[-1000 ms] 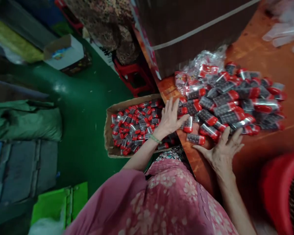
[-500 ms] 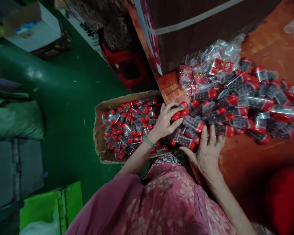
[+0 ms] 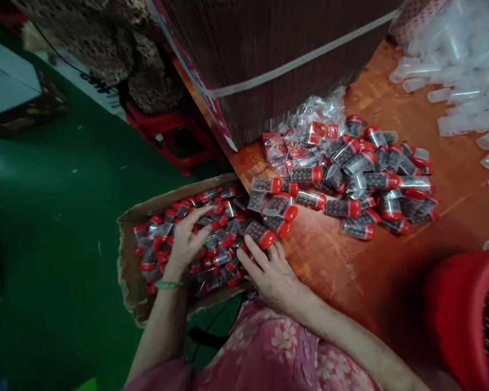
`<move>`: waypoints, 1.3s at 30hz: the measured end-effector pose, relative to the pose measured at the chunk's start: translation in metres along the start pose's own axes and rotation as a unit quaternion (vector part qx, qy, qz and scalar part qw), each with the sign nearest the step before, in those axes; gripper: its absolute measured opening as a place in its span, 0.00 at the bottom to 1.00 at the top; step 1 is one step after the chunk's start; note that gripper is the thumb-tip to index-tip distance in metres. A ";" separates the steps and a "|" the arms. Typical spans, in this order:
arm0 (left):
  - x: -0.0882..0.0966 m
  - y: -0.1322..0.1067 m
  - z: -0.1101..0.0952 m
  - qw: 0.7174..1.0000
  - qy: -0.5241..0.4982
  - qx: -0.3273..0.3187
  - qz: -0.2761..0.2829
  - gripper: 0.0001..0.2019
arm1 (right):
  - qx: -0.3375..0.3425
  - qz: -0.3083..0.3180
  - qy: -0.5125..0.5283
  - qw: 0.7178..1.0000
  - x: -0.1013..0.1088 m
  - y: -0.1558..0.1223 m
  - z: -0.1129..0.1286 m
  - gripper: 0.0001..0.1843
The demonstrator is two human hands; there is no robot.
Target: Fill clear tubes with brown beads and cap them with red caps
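A heap of small clear vials with red caps (image 3: 362,174) lies on the orange wooden table (image 3: 391,260). Below the table edge, a cardboard box (image 3: 128,271) on the floor holds many more of the same vials. My left hand (image 3: 185,241) is over the box, fingers spread flat on the vials inside. My right hand (image 3: 271,271) lies open at the table edge, fingertips against a few vials (image 3: 269,217) that hang over the edge above the box.
A big dark carton with a strap (image 3: 277,60) stands at the back of the table. Empty clear vials (image 3: 460,70) lie far right. A red basket (image 3: 460,309) sits at the near right. A red stool (image 3: 167,136) and the green floor (image 3: 52,228) are to the left.
Both hands have swept left from the table heap toward the box, pushing vials over the edge. My left hand is now over the box. The view has shifted.
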State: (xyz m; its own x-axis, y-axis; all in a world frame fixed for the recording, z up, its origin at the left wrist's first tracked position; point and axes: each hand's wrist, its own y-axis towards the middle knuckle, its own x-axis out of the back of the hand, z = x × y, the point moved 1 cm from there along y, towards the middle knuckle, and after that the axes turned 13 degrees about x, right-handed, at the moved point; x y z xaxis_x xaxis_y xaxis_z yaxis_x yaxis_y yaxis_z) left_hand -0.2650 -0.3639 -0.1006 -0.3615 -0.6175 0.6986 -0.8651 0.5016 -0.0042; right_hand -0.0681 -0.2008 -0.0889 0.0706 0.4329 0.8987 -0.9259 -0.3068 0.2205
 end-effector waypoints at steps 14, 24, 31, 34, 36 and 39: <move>-0.116 0.080 -0.137 0.965 0.161 -0.160 0.132 0.42 | -0.331 -0.166 -0.231 0.900 0.064 -0.091 -0.136 0.47; -0.080 0.039 -0.081 0.966 0.125 -0.207 0.089 0.24 | -0.257 -0.124 -0.149 0.947 0.027 -0.039 -0.075 0.34; -0.016 0.017 -0.022 0.982 0.090 -0.161 0.029 0.16 | -0.131 -0.092 0.023 0.987 0.001 0.031 -0.031 0.34; -0.001 0.021 -0.028 0.984 0.082 -0.155 -0.010 0.15 | -0.053 -0.085 0.054 0.993 0.010 0.041 -0.024 0.32; -0.010 0.032 -0.049 0.984 0.074 -0.164 -0.009 0.16 | -0.054 -0.123 0.031 0.990 0.027 0.032 -0.035 0.30; -0.052 0.059 -0.103 0.976 0.063 -0.208 0.022 0.23 | -0.181 -0.231 -0.077 0.953 0.062 -0.008 -0.080 0.31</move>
State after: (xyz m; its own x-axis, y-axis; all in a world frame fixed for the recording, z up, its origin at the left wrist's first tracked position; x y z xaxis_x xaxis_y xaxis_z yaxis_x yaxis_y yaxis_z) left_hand -0.2614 -0.2397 -0.0636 -0.3270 -0.5236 0.7867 -0.6241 0.7448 0.2363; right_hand -0.0863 -0.1041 -0.0651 0.5294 0.3128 0.7886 -0.8482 0.2105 0.4860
